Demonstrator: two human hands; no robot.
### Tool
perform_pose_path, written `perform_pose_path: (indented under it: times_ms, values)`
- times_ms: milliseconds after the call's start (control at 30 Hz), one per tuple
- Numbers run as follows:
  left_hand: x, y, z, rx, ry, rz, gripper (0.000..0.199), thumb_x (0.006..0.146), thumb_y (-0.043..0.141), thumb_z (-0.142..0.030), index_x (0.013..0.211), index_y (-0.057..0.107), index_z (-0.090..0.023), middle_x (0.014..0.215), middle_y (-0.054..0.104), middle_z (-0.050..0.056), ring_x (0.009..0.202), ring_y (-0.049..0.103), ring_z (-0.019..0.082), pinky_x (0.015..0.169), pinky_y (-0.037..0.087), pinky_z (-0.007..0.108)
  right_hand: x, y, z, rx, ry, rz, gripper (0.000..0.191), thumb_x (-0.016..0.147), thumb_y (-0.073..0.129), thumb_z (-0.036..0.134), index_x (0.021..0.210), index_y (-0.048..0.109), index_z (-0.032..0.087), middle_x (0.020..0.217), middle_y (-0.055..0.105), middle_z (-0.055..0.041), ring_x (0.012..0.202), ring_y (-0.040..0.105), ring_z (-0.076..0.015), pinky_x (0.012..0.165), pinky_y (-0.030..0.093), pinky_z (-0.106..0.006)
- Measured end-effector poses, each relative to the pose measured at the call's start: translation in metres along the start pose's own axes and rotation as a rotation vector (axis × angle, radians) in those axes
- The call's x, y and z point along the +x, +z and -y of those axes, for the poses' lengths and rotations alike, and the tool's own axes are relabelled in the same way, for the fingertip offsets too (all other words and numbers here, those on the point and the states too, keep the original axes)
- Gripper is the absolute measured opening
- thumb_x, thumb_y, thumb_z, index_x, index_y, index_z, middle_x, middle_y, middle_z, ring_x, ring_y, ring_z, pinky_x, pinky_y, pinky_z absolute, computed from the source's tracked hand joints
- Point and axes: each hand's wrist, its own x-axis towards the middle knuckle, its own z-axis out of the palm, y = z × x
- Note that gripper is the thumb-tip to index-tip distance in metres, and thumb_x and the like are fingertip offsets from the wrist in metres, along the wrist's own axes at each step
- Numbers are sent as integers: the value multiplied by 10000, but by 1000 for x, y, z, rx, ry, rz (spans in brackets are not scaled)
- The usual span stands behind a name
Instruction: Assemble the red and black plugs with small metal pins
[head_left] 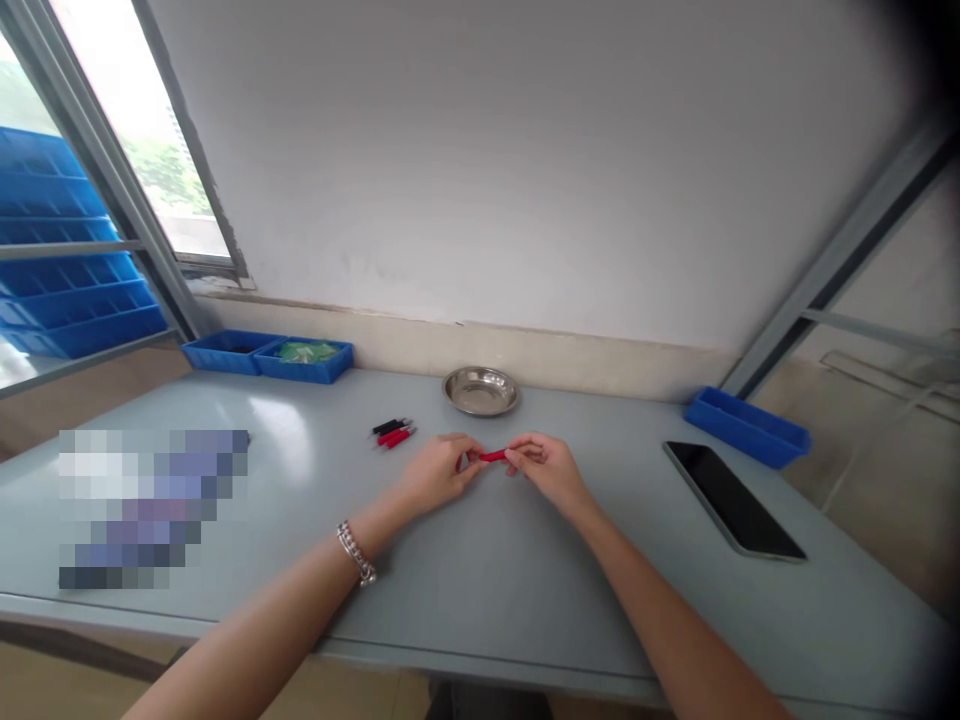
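Two arms (281, 600) (656, 600) extend, hands (441, 475) (553, 472) holding one red piece (493, 456).

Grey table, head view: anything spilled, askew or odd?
One oddity: a blocky bluish pixelated patch covers part of the flat grey table at left, hiding what lies there. No spill shows elsewhere; the round silver metal dish sits flat.

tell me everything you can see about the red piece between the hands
The red piece is short, slender and bright red, and looks like smooth plastic. Only its middle shows clearly; fingertips cover its ends, so any tip or opening can't be made out. It lies sideways, its right end slightly higher in the picture. The left hand pinches one end, the right hand the other. It is nearer the wearer than the bowl; nothing else visibly touches it.
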Motion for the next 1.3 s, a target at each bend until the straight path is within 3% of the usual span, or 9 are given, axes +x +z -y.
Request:
perform_pose_path:
  times_ms: [167, 300, 467, 567, 633, 867, 1300]
  values:
    - [2, -1, 1, 59, 8, -27, 224, 802, 456, -320, 883, 609, -178, 732, 598, 13, 586, 499, 102, 593, 370, 219, 3, -1, -2, -16, -17, -69, 196, 621, 596, 345, 687, 540, 168, 620, 599, -11, 534, 536, -118, 507, 412, -242]
    - [4, -15, 20, 181, -68, -130, 263, 825, 409, -344, 901, 602, -183, 794, 584, 27, 619, 515, 113, 625, 388, 232, 6, -7, -5, -49, -63, -184, 181, 629, 571, 342, 679, 541, 170, 598, 575, -11, 554, 530, -127, 516, 413, -245]
    - [0, -49, 67, 425, -501, -367, 256, 814, 414, -310, 931, 611, -195, 962, 560, 64, 806, 543, 186, 650, 403, 265, 8, -15, -9, -49, -138, -249, 196, 638, 568, 357, 689, 535, 170, 611, 562, -20, 595, 546, -145, 546, 425, -262]
    - [-7, -60, 92, 452, -721, -283, 274, 810, 409, -319, 918, 626, -192, 953, 567, 95, 866, 536, 231, 653, 413, 292, 8, -17, -11, -74, -153, -265, 194, 653, 559, 356, 699, 535, 169, 632, 562, -23, 604, 547, -146, 552, 423, -264]
    - [-10, -61, 102, 446, -770, -213, 285, 806, 409, -321, 958, 619, -202, 965, 572, 109, 909, 524, 254, 667, 419, 309, 8, -18, -12, -96, -165, -274, 189, 660, 554, 351, 703, 538, 168, 634, 560, -21, 607, 544, -143, 565, 422, -265]
    - [-11, -55, 111, 359, -778, -84, 279, 775, 423, -307, 959, 621, -236, 926, 609, 96, 924, 528, 263, 709, 423, 329, 11, -20, -18, -138, -192, -285, 155, 673, 536, 319, 715, 539, 170, 620, 557, -12, 586, 531, -134, 567, 413, -261]
    - [-7, -54, 116, 299, -754, -49, 296, 779, 418, -292, 969, 629, -208, 866, 626, 97, 856, 549, 236, 742, 428, 334, 12, -20, -16, -155, -204, -276, 159, 671, 524, 332, 698, 537, 176, 621, 552, -15, 588, 526, -136, 568, 417, -264]
